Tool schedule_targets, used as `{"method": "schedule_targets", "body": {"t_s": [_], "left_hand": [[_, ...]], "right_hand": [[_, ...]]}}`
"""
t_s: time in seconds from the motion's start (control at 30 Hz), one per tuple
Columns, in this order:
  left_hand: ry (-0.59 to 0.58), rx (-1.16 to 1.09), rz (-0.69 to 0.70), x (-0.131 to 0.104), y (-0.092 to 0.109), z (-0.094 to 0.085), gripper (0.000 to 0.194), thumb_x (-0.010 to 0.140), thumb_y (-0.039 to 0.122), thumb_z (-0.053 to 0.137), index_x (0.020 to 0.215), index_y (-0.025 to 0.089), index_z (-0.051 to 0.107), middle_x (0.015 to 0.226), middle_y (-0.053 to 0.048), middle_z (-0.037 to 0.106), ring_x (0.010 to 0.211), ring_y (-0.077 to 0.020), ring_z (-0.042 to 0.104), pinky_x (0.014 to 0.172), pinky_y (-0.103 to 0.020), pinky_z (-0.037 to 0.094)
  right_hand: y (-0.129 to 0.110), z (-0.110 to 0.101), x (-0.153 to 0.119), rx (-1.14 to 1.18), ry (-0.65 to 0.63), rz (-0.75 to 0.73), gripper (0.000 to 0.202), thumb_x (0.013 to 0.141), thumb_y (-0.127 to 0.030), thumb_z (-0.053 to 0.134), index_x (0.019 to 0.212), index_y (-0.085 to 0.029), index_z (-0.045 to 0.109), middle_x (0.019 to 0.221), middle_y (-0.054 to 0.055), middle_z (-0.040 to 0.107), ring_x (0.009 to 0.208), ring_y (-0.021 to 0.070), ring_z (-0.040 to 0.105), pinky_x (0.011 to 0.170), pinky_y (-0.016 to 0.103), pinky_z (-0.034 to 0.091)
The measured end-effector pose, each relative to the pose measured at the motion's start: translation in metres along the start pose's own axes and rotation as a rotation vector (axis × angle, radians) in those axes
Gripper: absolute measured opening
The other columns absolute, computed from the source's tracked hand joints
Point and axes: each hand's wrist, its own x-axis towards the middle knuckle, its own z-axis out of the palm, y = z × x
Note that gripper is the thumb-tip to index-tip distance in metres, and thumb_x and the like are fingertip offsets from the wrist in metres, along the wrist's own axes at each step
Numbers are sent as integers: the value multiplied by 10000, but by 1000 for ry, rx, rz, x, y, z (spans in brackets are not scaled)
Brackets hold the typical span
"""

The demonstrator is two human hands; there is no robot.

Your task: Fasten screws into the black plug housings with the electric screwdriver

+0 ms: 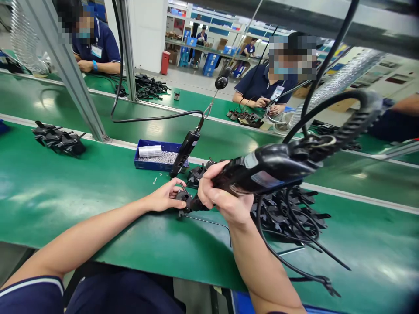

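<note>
My right hand (pixel 222 192) is wrapped round a black electric screwdriver (pixel 262 170), tilted with its tip down to the left. Its tip end meets a small black plastic housing (pixel 185 198) on the green bench; the exact contact point is hidden. My left hand (pixel 165 196) grips that housing from the left, thumb in front and fingers behind. A second electric screwdriver (pixel 185 152) hangs by a hook just behind my left hand. Beside it stands a blue tray (pixel 140 163) of small silvery parts (pixel 168 157), with a clear tube (pixel 149 151) lying in it.
More black housings (pixel 278 213) lie in a pile under the cable at right, others (pixel 60 139) at far left. A bent metal rod (pixel 212 223) lies near my right wrist. Metal posts (pixel 75 78) rise at left. Co-workers (pixel 268 83) sit across the bench.
</note>
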Motion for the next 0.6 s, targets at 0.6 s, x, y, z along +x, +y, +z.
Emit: {"method": "schedule_targets", "body": {"t_s": [0.6], "left_hand": [[26,-34,-14,6,-4,0,716,752,347,1004,1254,216,510,1092,-47,778,946,-212,764,906,-374,585]], "right_hand": [[0,5,-1,34,60,-15,97,905,-220,778,950,-235,694,592,-56,541,410,133,497,413,244,411]]}}
